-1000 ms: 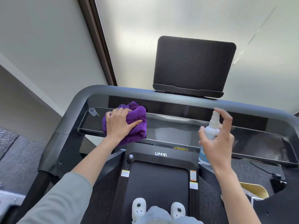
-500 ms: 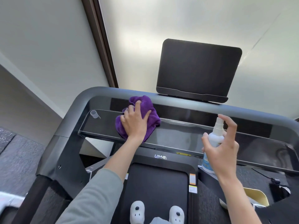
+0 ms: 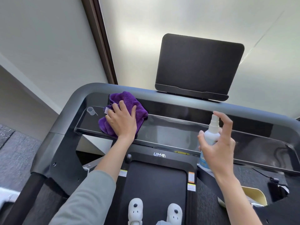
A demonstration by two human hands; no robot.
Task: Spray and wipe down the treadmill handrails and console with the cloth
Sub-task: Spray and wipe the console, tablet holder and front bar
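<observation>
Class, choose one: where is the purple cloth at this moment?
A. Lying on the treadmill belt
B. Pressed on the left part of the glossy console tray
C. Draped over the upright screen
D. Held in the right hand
B: the left hand presses the purple cloth flat on the console tray, left of centre.

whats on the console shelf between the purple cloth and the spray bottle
Nothing: in the head view the glossy console shelf runs bare from the purple cloth to the spray bottle, showing only reflections.
</observation>
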